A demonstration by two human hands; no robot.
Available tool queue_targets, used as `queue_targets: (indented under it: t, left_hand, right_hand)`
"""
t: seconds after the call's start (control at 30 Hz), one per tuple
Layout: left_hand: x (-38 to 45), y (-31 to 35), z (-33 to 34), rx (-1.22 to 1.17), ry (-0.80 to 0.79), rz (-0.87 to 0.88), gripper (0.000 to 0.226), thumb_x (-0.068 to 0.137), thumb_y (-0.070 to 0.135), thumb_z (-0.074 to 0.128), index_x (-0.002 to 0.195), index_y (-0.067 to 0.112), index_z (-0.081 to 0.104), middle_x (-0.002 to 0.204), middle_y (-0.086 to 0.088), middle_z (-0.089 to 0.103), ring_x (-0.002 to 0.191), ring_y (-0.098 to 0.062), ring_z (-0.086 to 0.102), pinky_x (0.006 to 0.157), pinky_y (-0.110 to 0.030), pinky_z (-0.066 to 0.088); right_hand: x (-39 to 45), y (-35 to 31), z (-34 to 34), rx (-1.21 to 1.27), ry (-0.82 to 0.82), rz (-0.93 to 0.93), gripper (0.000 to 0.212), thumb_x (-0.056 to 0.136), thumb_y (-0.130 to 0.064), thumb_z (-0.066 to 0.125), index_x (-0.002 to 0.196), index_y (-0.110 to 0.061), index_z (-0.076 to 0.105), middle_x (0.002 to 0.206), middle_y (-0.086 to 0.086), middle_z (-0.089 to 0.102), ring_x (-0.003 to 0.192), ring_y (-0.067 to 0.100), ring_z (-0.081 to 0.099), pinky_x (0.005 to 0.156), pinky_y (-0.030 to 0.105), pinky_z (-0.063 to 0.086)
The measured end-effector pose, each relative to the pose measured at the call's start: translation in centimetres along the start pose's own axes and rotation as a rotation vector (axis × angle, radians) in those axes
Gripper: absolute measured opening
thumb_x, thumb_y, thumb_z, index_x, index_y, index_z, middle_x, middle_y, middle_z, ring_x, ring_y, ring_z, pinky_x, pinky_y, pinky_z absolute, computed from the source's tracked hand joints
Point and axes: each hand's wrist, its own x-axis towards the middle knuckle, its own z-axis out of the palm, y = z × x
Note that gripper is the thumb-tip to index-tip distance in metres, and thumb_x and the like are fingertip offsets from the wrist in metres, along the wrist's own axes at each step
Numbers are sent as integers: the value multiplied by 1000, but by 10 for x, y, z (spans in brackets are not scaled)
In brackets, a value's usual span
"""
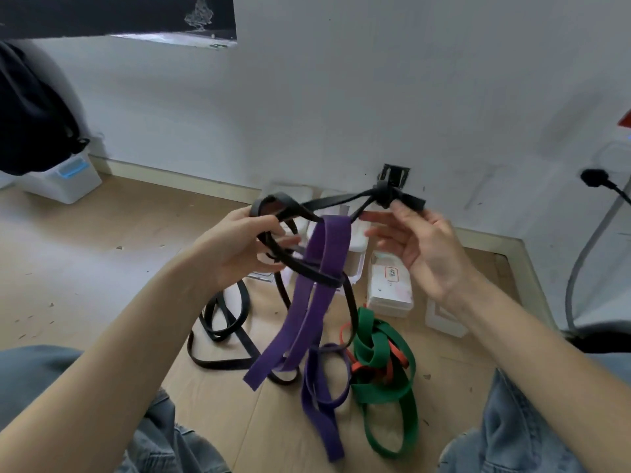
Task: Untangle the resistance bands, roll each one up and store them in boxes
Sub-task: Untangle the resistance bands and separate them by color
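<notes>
Left hand (pixel 239 244) is gripping loops of the thin black rubber resistance band (pixel 327 199), fingers curled round them; wide purple flat band (pixel 317 288) is hanging just right of those fingers. Right hand (pixel 420 244) is pinching the black knot (pixel 386 196); loosening beats pulling taut.

A pale, scuffed white wall (pixel 375 97) fills the far side, meeting a light wooden plank floor (pixel 85 268) along a cream skirting board (pixel 177 179). High on the far left hangs a dark poster with a faint white tree drawing (pixel 136 15). Below it, on the far left, a black fabric bag (pixel 30 114) sits over a translucent white plastic crate with a blue handle (pixel 65 179). On the right, a black plug (pixel 596 177) trails a grey cable (pixel 587 254). Soft, even light covers the room.
</notes>
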Motion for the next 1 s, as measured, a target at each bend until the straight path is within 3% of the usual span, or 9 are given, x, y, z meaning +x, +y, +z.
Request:
queue_targets:
  t: [0.1, 0.23, 0.33, 0.4, 0.47, 0.57, 0.73, 0.9, 1.0]
  left_hand:
    - [-2, -6, -1, 206, -73, -149, 35, 80, 2, 59, 114, 8, 54, 103, -10, 72, 89, -21, 71, 69, -32, 58]
    - [-1, -16, 5, 664, 130, -191, 22, 87, 19, 63, 104, 7, 55, 87, -11, 72, 68, -18, 71, 61, -27, 59]
    - [-1, -19, 4, 818, 51, -204, 47, 87, 22, 63, 129, 25, 42, 122, -6, 55, 105, -25, 61, 83, -38, 55]
    - [-1, -21, 8, 1029, -71, -18, 65, 85, 21, 65, 140, 28, 33, 140, 1, 39, 126, -20, 44, 103, -38, 41]
    - [-3, -18, 16, 904, -226, 189, 62, 83, 20, 66, 138, 26, 38, 142, 9, 41, 131, -12, 40, 107, -32, 35]
    - [-7, -20, 29, 563, -446, 179, 37, 83, 21, 65, 120, 23, 58, 119, 5, 65, 114, -11, 58, 94, -24, 47]
    - [0, -43, 37, 856, -512, 43, 25, 89, 24, 59, 113, 19, 63, 106, -6, 70, 98, -15, 66, 91, -31, 51]
    - [-2, -24, 35, 494, -191, 277, 33, 83, -4, 51, 74, 22, 69, 69, 10, 68, 64, 0, 61, 62, -15, 43]
    - [-3, -5, 30, -79, -93, 239, 32, 71, 6, 43, 46, 19, 57, 43, 10, 42, 43, -5, 37, 51, -19, 25]
  right_hand:
    - [1, -8, -2, 67, 36, 0, 23, 89, -22, 52, 98, -4, 64, 86, 10, 74, 68, 17, 69, 54, 19, 53]
    - [3, -12, -3, 73, 96, -46, 19, 92, -22, 52, 101, -8, 61, 94, 7, 71, 85, 19, 68, 71, 25, 56]
    - [3, -14, -2, 138, 49, 4, 24, 91, -26, 50, 107, -10, 56, 108, 14, 66, 90, 27, 68, 77, 33, 57]
    - [1, -15, 0, 87, -61, 58, 26, 92, -29, 47, 108, -11, 56, 99, 18, 69, 81, 27, 68, 65, 29, 57]
    - [-2, -15, 5, 34, -189, 118, 26, 91, -31, 47, 106, -12, 58, 87, 17, 70, 68, 22, 64, 48, 23, 48]
    - [-3, -11, 9, -1, -327, 136, 29, 88, -34, 53, 109, -15, 60, 84, 13, 70, 58, 16, 57, 42, 18, 38]
    - [1, -12, 1, -72, -222, 118, 32, 85, -43, 54, 102, -17, 61, 62, 0, 59, 44, 8, 41, 39, 17, 19]
    - [3, -12, -10, -98, -166, 134, 30, 88, -47, 50, 82, -23, 66, 55, -6, 48, 42, 6, 31, 37, 17, 13]
    - [3, -10, -11, -342, -375, 202, 42, 81, -49, 56, 109, -18, 60, 63, -4, 58, 50, 8, 45, 40, 18, 29]
